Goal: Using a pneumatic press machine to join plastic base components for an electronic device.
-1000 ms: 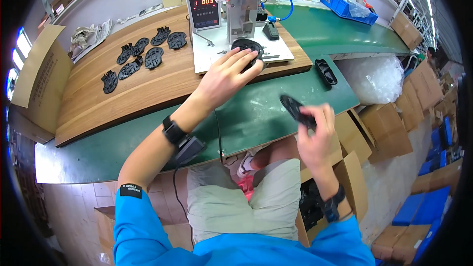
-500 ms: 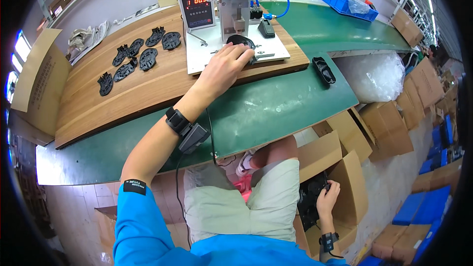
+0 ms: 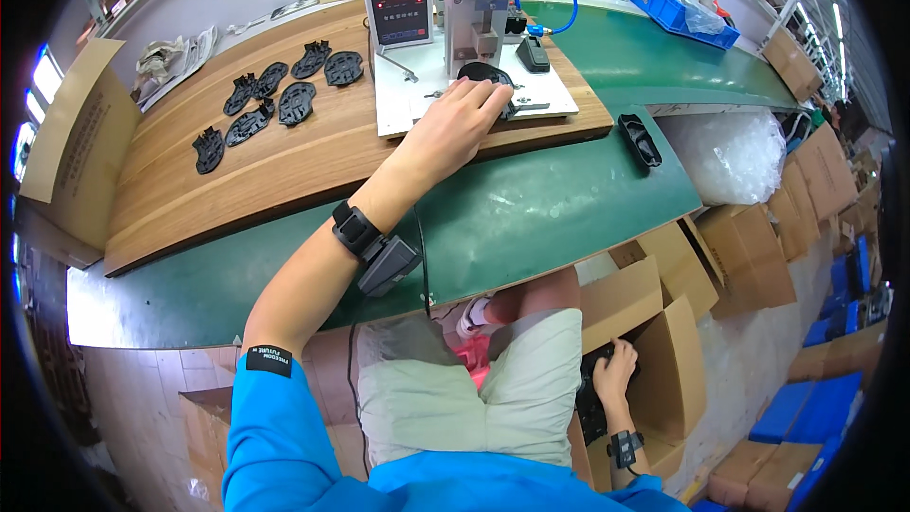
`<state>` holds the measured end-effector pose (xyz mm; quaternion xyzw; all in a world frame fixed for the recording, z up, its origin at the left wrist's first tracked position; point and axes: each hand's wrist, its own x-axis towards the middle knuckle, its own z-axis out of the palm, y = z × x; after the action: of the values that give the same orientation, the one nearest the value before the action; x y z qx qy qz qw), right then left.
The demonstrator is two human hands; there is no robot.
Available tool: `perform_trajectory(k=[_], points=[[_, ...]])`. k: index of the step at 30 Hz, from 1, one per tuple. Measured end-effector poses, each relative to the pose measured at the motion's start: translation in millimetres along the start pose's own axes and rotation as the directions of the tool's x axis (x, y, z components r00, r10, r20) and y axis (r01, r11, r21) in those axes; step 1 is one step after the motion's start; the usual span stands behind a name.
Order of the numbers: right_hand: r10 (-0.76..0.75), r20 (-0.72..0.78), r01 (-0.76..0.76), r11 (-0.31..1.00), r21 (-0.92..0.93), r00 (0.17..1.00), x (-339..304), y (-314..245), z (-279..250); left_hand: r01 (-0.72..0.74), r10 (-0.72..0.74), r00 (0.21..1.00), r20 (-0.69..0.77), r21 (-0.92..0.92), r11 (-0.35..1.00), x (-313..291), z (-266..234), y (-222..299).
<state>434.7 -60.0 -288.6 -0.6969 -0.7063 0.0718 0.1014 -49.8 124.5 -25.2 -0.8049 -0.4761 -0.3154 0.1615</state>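
My left hand (image 3: 461, 123) reaches over the white base plate (image 3: 403, 111) of a small bench press (image 3: 477, 24). Its fingers are closed on a black plastic part (image 3: 485, 73) lying under the press head; the hand hides much of that part. Down at my right, my right hand (image 3: 615, 370) is inside an open cardboard box (image 3: 682, 360). Its fingers curl in over black parts (image 3: 591, 403) there, and what they grip is not plain. Several black plastic shells (image 3: 297, 103) lie on the wooden board (image 3: 313, 159) left of the press.
A display box (image 3: 398, 2) with red digits stands beside the press. A black tray-like part (image 3: 640, 140) lies on the green table (image 3: 540, 194) at right. Farther off are a blue crate (image 3: 668, 8) and a clear plastic bag (image 3: 725, 154). A tall carton (image 3: 71, 161) stands at left.
The view has shifted slightly. My right hand has moved a little toward the box's far left side, its fingers more curled. My left hand remains on the part under the press.
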Motion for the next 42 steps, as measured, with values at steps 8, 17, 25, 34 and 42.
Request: perform_trajectory(k=[8,17,25,34,42], points=[[-0.459,-0.574,0.684,0.679,0.267,0.679,84.3,-215.7,-176.3,0.068,-0.073,0.996,-0.049,-0.102,0.992,-4.2,3.7,3.6],[-0.666,-0.519,0.799,0.598,0.058,0.536,227.8,-375.3,-174.0,0.093,-0.126,0.986,-0.108,-0.268,0.959,-3.6,2.9,2.8],[-0.637,-0.465,0.736,0.675,0.049,0.615,235.3,-382.9,-178.0,0.073,-0.122,0.969,-0.214,-0.227,0.971,-18.3,-17.8,-11.0],[-0.71,-0.439,0.786,0.619,-0.014,0.551,236.2,-384.1,-185.5,0.641,-0.621,0.756,-0.207,0.426,0.638,-168.7,-70.6,-130.5],[-0.719,-0.397,0.771,0.635,-0.042,0.57,240.3,-381.6,-187.9,0.553,-0.543,0.833,-0.112,0.228,0.802,-143.6,-81.0,-102.6]])
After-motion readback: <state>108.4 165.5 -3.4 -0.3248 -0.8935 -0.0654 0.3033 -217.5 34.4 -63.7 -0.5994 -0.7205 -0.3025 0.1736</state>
